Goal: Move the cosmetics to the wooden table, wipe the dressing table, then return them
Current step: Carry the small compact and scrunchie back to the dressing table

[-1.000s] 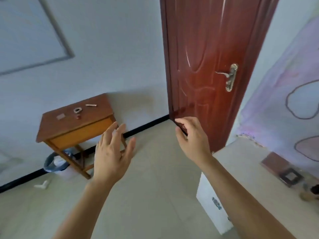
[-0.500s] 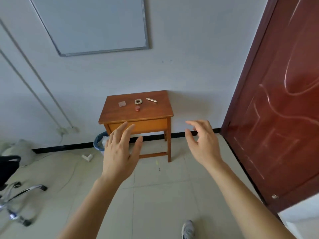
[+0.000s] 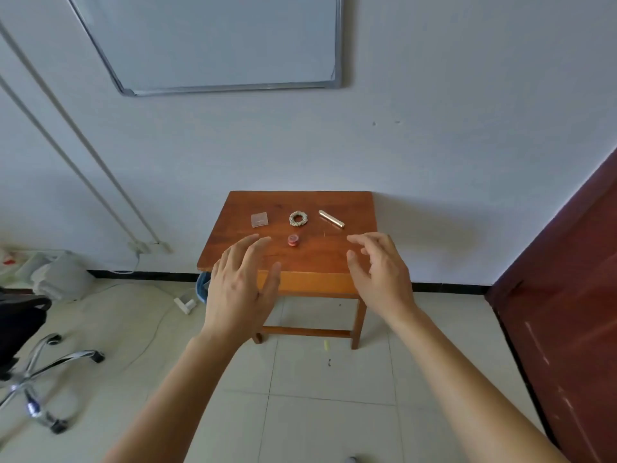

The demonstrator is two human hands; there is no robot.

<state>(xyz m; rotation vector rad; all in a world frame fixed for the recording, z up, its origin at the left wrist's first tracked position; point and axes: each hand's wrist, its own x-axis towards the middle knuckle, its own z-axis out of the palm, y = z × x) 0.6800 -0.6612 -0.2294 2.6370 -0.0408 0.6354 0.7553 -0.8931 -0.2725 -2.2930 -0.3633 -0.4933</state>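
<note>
A small wooden table (image 3: 354,208) stands against the white wall ahead. On its top lie a clear square case (image 3: 259,219), a pale scrunchie ring (image 3: 298,218), a gold tube (image 3: 331,219) and a small red jar (image 3: 293,239). My left hand (image 3: 238,285) is raised in front of the table's near left edge, fingers spread and holding nothing. My right hand (image 3: 380,274) hovers in front of the near right edge, fingers loosely bent and empty. Neither hand touches the table or the items. The dressing table is out of view.
A dark red door (image 3: 564,312) fills the right side. A whiteboard (image 3: 213,41) hangs on the wall above. An office chair base (image 3: 43,362) sits at the left, with a blue bin (image 3: 202,289) partly hidden behind my left hand. The floor is tiled.
My view has swung left from the door and the dressing table to face the wooden table, which is now nearer. Both hands stay raised and empty.
</note>
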